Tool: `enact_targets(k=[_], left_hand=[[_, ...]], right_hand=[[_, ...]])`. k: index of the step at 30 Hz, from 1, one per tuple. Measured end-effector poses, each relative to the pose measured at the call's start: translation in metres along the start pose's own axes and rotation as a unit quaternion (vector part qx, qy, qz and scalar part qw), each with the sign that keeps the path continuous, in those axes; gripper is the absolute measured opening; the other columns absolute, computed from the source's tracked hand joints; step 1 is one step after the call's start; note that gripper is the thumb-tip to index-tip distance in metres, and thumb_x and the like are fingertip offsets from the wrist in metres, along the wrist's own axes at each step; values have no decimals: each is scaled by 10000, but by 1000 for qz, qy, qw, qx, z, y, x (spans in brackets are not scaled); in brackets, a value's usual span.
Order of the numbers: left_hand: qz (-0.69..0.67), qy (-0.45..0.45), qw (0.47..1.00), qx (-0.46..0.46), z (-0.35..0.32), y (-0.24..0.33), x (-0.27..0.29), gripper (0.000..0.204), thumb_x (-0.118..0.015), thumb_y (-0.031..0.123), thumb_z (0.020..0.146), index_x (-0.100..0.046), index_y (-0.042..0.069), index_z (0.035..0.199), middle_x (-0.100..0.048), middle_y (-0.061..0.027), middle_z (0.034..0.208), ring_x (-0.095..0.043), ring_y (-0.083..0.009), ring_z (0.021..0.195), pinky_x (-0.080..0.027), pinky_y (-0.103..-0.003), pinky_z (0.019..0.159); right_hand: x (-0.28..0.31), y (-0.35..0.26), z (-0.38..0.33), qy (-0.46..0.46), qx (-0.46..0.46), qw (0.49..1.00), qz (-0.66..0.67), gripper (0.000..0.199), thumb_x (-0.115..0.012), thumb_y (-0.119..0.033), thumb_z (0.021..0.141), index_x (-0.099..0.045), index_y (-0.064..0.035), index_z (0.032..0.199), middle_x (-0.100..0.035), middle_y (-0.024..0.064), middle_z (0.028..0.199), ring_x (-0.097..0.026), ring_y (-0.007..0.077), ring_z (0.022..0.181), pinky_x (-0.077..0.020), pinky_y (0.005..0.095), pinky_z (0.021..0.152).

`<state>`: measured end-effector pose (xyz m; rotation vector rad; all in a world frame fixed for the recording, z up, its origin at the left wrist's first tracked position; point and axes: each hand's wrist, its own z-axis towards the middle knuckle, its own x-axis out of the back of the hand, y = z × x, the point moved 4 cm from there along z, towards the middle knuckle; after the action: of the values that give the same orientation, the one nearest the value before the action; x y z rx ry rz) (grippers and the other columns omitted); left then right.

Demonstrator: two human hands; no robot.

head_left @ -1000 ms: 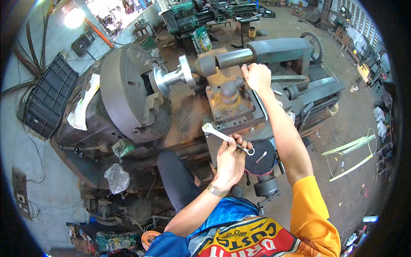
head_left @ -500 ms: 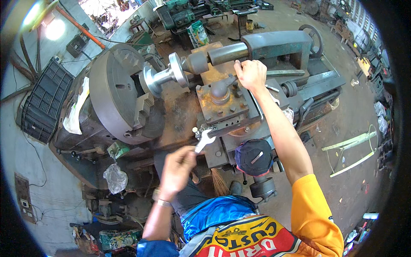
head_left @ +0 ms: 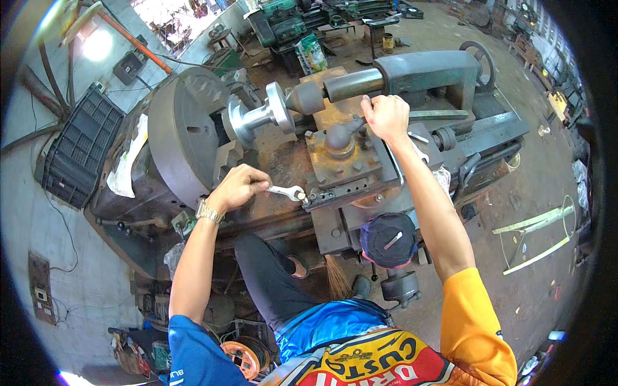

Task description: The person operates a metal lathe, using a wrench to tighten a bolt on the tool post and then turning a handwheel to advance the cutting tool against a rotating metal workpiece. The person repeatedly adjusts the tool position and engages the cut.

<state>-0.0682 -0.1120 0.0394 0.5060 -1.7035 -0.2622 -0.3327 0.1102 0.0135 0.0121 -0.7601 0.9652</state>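
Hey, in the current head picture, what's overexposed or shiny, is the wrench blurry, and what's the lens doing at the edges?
Head view: the lamp at upper left is blown out to white; the spool-shaped metal workpiece shows bright highlights; the wrench and left hand look fairly sharp; dark, rounded fisheye borders close in at the corners.

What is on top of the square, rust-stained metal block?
A dark, rounded metal hub with a metal lever stands on the square, rust-stained metal block. The surface under the hub is covered; the right hand may hide the lever's end.
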Motion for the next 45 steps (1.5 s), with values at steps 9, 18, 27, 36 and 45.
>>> enact_targets(k=[9,18,27,36,45], left_hand=[[-3,-74,995,-70,32,0,3,198,-631,182,833,-697,4,776,-564,-104,609,-489,-193,599,-353,-356,579],[-39,-86,994,-52,34,-5,5,229,-621,201,820,-672,-6,738,-554,-78,595,-479,-170,595,-346,-343,584],[-29,-99,993,-62,39,-9,-3,228,-629,185,845,-669,-18,750,-556,-77,601,-493,-179,603,-374,-350,592],[-75,-62,994,-46,20,-20,-17,224,-638,186,871,-651,-21,785,-522,-127,613,-491,-220,596,-391,-376,594],[-14,-73,994,-78,34,-8,-1,237,-642,195,811,-637,-22,717,-532,-103,584,-471,-199,573,-345,-364,575]], right_hand=[[1,0,-1,22,17,1000,14,466,-566,-335,897,-665,-44,546,-615,201,555,-621,365,535,-500,458,617],[-1,1,-1,52,35,998,22,440,-595,-298,880,-649,-43,525,-593,199,523,-609,353,497,-492,435,590],[0,0,-1,44,30,998,23,453,-584,-313,885,-649,-41,528,-599,203,534,-614,353,502,-495,436,590],[-2,2,-1,27,16,999,20,458,-564,-338,894,-676,-52,554,-611,203,549,-623,372,527,-507,453,620],[0,0,0,29,17,999,15,471,-564,-338,897,-667,-41,546,-609,215,554,-623,375,532,-503,453,620]])
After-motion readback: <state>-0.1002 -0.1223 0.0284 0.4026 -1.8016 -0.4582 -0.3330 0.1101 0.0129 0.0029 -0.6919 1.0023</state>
